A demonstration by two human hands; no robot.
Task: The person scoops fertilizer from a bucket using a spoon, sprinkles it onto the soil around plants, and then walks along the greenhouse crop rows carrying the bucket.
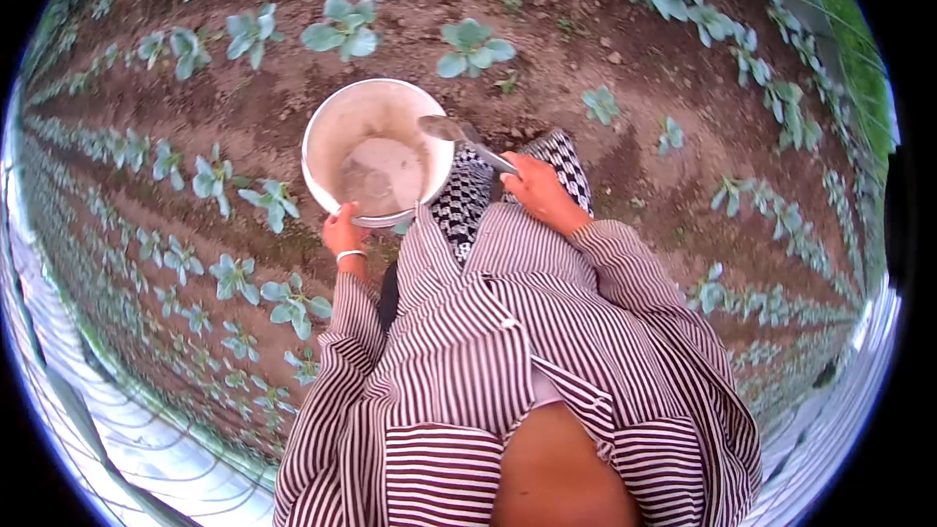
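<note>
A white bucket [317,181] is tilted toward me, with a pale layer of material [383,174] on its bottom. My left hand [344,231] grips its near rim, thumb over the edge. In my right hand [542,192] is the handle of a metal spoon [441,128], fingers wrapped round it. The spoon's bowl lies over the bucket's right rim, and whether it carries anything I cannot tell. Both hands are in front of my striped clothing, above my checkered shoes or trouser legs.
Rows of leafy green seedlings [471,47] grow in brown soil [547,49] all around. One small plant [601,104] stands just beyond my right hand. Pale greenhouse sheeting [127,420] curves along the lower left edge.
</note>
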